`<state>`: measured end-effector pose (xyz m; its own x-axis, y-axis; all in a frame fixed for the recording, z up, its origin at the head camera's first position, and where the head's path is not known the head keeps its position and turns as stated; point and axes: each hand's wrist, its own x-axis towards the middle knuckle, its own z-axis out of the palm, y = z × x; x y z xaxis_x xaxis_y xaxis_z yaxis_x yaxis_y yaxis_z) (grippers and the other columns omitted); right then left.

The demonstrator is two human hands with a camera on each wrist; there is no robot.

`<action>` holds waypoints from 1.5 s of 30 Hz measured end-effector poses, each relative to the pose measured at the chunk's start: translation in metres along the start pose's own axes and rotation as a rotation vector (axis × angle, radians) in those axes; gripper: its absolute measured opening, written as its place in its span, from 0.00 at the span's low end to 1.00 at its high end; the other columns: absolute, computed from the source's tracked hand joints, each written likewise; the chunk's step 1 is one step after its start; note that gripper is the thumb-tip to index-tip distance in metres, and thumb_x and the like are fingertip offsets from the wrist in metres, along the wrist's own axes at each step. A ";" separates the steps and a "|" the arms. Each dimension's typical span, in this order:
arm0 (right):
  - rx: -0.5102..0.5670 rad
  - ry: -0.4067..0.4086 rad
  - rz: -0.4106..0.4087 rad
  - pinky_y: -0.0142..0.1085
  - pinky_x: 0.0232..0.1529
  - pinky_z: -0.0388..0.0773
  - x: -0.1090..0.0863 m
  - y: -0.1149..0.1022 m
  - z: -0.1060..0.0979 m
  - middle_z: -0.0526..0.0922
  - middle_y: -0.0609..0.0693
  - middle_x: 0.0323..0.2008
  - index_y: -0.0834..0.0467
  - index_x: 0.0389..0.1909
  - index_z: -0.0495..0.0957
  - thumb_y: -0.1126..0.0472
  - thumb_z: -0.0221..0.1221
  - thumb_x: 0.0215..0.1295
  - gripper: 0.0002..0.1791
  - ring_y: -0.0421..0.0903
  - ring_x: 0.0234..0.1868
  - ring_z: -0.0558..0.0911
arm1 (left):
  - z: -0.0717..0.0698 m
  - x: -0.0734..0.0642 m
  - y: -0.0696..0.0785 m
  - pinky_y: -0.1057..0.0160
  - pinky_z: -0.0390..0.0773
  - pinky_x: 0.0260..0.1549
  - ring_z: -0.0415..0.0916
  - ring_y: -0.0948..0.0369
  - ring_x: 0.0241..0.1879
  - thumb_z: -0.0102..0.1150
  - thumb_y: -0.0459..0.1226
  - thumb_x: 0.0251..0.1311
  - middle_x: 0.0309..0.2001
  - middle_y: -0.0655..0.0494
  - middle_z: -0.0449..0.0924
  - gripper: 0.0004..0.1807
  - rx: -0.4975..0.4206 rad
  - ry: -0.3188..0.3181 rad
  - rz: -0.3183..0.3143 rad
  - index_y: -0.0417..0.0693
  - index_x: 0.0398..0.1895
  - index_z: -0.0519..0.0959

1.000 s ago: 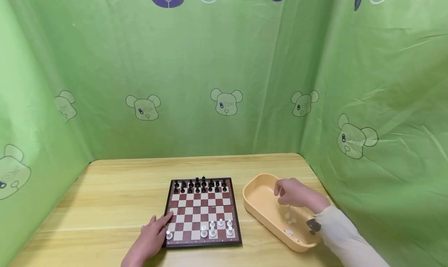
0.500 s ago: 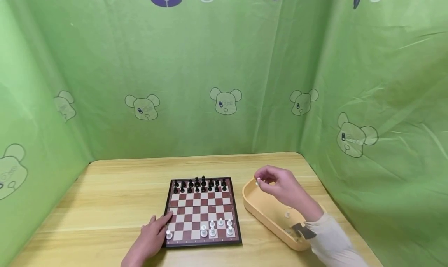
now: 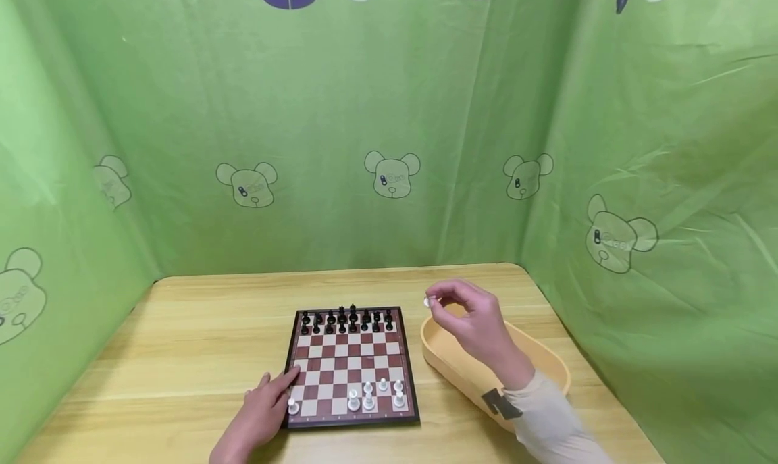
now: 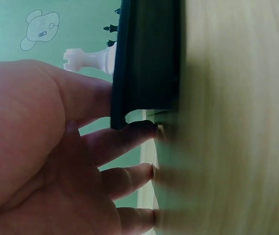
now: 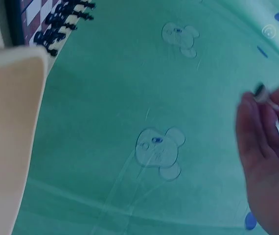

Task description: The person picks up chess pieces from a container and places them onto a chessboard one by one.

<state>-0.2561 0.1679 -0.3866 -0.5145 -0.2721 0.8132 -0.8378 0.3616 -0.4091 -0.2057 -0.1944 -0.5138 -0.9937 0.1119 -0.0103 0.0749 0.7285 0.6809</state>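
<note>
The chessboard (image 3: pixel 338 364) lies on the table, with black chess pieces (image 3: pixel 342 319) standing in two rows along its far side. A white rook (image 3: pixel 293 407) stands in its near left corner, and several white pieces stand at the near right. My left hand (image 3: pixel 260 413) rests at the board's left edge, one finger on it; in the left wrist view other fingertips touch the table. My right hand (image 3: pixel 477 322) pinches a small white chess piece (image 3: pixel 427 302) above the tray's far left end. Its base looks dark in the right wrist view (image 5: pixel 261 93); its kind is hard to make out.
An orange oblong tray (image 3: pixel 452 373) stands right of the board, partly hidden by my right forearm and hand. The wooden table (image 3: pixel 200 342) reaches back to a green curtain (image 3: pixel 328 113) with bear faces, which also hangs at both sides.
My right hand has risen out of the tray and moved left and away, with the white chess piece between its fingertips. The left hand and the board have stayed put.
</note>
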 end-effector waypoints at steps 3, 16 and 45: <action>-0.011 0.073 -0.114 0.28 0.42 0.84 0.005 -0.005 0.010 0.88 0.54 0.35 0.64 0.39 0.85 0.77 0.63 0.54 0.12 0.47 0.35 0.85 | 0.000 0.000 -0.001 0.20 0.46 0.67 0.50 0.25 0.73 0.48 0.31 0.74 0.67 0.30 0.72 0.24 0.000 0.004 0.001 0.44 0.71 0.75; 0.000 0.130 -0.265 0.31 0.40 0.85 0.013 -0.018 0.038 0.87 0.55 0.36 0.65 0.39 0.84 0.75 0.62 0.53 0.12 0.48 0.35 0.85 | 0.000 0.001 -0.001 0.20 0.45 0.67 0.50 0.25 0.74 0.47 0.31 0.75 0.68 0.32 0.72 0.24 0.009 -0.004 0.005 0.45 0.72 0.74; 0.090 0.046 -0.299 0.31 0.43 0.86 0.003 -0.036 0.088 0.87 0.56 0.38 0.65 0.42 0.82 0.78 0.62 0.53 0.15 0.49 0.38 0.86 | -0.002 0.000 0.001 0.22 0.44 0.68 0.51 0.26 0.74 0.48 0.31 0.74 0.68 0.32 0.72 0.25 0.009 -0.009 -0.003 0.45 0.72 0.74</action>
<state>-0.2436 0.0756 -0.4055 -0.2357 -0.3134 0.9199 -0.9646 0.1904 -0.1823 -0.2056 -0.1950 -0.5119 -0.9931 0.1160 -0.0187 0.0731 0.7349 0.6742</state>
